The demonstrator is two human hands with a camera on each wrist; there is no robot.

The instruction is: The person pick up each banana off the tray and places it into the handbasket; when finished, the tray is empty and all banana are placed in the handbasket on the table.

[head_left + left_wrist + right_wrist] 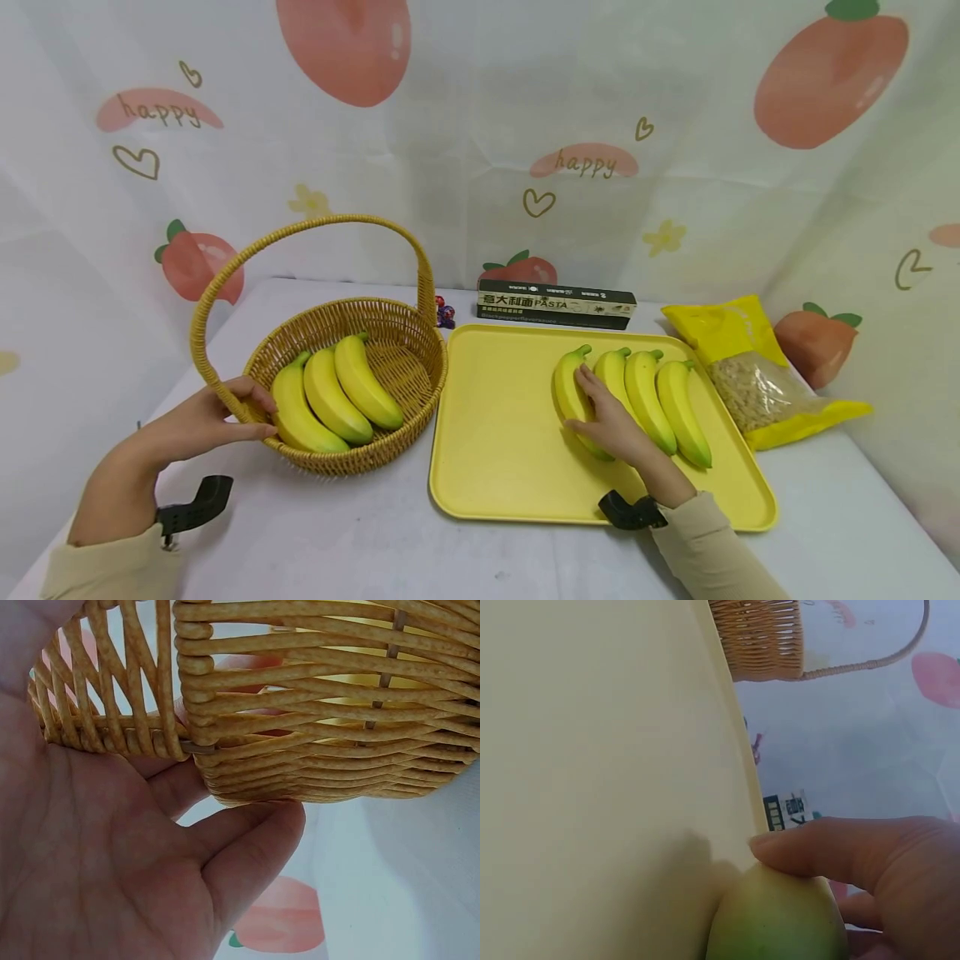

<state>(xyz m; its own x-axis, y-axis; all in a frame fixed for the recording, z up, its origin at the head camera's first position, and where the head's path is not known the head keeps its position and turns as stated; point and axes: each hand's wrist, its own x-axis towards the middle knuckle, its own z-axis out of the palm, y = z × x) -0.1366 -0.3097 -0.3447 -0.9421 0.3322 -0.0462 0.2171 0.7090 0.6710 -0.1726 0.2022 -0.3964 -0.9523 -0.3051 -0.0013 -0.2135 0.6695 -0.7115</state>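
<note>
A woven basket (378, 457) with a tall handle stands on the left, holding three bananas (322, 396) side by side. My left hand (213, 423) grips its left side where the handle meets the rim; in the left wrist view the thumb lies against the wicker (337, 712) and other fingers show through the weave. On the yellow tray (491, 467), my right hand (615, 425) holds the leftmost banana (567, 387) between thumb and fingers. Its green-tinged end (776, 922) shows under the thumb in the right wrist view. Three more bananas (648, 396) lie just right of this hand.
Behind the tray lies a dark pasta box (557, 305). A yellow bag with a see-through window (757, 383) leans over the tray's right edge. Small shiny wrapped pieces (446, 315) sit behind the basket's right side. A printed cloth (465, 108) hangs at the back.
</note>
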